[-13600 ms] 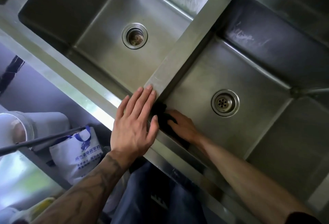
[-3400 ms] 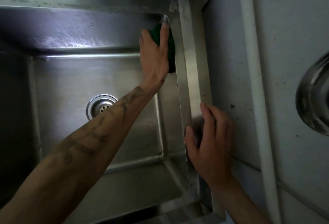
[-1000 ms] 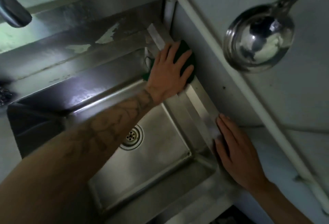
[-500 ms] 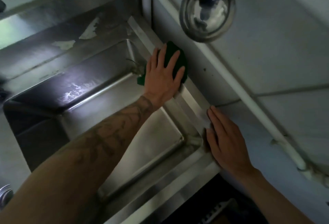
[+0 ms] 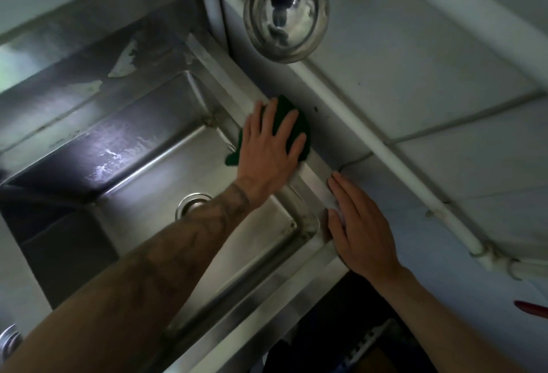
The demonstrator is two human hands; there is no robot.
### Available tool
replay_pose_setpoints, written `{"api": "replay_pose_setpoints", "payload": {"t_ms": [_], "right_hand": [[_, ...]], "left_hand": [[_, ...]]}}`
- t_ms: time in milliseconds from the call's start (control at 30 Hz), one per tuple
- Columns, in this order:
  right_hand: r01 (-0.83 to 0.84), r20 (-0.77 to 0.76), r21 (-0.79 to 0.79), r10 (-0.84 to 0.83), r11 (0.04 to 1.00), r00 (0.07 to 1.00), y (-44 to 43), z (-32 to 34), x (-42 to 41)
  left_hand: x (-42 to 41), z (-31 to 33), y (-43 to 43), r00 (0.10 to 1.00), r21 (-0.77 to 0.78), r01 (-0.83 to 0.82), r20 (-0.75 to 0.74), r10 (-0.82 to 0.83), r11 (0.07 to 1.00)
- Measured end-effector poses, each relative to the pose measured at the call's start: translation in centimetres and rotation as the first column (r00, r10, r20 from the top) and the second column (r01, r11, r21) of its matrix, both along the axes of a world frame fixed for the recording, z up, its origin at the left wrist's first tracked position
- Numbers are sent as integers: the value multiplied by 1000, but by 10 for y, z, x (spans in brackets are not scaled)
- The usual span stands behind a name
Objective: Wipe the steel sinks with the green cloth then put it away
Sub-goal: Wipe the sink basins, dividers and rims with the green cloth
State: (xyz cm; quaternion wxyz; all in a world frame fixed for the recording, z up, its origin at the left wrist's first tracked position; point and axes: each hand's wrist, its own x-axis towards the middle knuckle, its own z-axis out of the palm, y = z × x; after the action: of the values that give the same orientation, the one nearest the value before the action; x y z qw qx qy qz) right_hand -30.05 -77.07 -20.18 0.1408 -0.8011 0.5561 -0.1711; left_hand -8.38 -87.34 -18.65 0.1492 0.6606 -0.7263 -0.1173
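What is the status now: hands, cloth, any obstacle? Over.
Left hand flat, pressing green cloth on sink rim by the wall. Right hand flat on the rim. Ladle hangs above, clear of cloth.

cloth: dark green cloth [image 5: 299,123], flat on my sink's right rim
sink: dull steel sink [image 5: 166,171], drain at the bottom

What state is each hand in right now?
Left hand: open, straight fingers pressing the dark green cloth flat on the steel sink rim.
Right hand: open, resting flat on the same rim, holding nothing.
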Motion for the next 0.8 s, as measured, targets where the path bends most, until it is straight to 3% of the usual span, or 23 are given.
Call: {"api": "replay_pose_setpoints", "payload": {"t_ms": [100,200,333,400,533,633,800], "right_hand": [[-2,-21,-13,2,1000,1000,0,0,0],[-3,-31,-4,2,1000,1000,0,-1,-3],[9,-18,-5,-9,1000,1000,2,0,-3],[9,-22,-11,-10,1000,1000,2,0,-3],[56,-30,-8,-56,998,998,14,-2,-11],[92,-76,-34,-95,995,993,41,-6,-24],[138,-54,12,-137,990,989,59,-12,-26]], "left_hand": [[2,-3,20,976,16,210,55,-211,978],[28,-8,-17,953,-9,265,153,-261,964],[48,-4,-47,999,12,-18,28,18,1000],[33,-4,-33,998,-13,-58,0,58,998],[-13,-15,34,966,-67,244,104,-236,967],[-46,-11,81,955,24,297,-5,-297,955],[-29,-15,61,922,20,369,121,-368,929]]}}
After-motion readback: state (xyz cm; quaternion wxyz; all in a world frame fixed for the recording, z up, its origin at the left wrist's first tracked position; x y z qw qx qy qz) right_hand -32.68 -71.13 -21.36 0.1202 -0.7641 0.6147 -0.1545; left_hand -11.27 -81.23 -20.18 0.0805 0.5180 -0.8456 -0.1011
